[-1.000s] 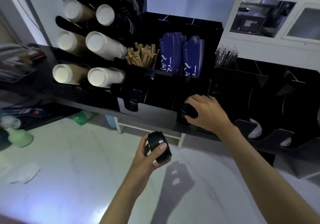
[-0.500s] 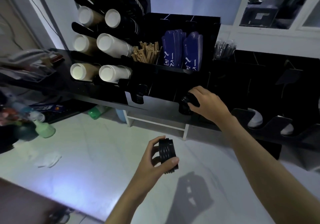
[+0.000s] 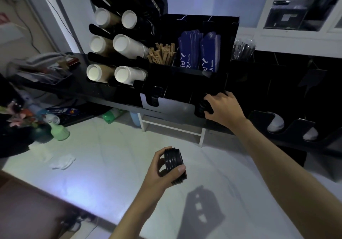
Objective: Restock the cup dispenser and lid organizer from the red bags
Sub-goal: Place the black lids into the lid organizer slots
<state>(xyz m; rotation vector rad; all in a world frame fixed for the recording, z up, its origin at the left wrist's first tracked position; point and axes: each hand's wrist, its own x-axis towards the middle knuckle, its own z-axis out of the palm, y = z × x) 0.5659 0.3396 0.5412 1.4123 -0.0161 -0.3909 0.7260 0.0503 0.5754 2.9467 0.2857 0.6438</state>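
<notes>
Left hand (image 3: 162, 172) gripping short stack of black lids (image 3: 174, 165) well below lid organizer (image 3: 166, 101) — thumb and fingers clamping across rims. Lids looking light, thin, slippery; best taking hold across stack edges.

Right hand (image 3: 224, 107) curling on dark lids (image 3: 202, 107) in organizer slot, probably seating them — dim view.

Versus earlier: left stack turning slightly, right hand staying at slot.

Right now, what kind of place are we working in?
Probably a café or drinks counter's supply station. A cup rack holds rows of stacked paper cups, wooden stirrers stand in a bin beside it, and both hands are handling black lids at a lid organizer.
</notes>
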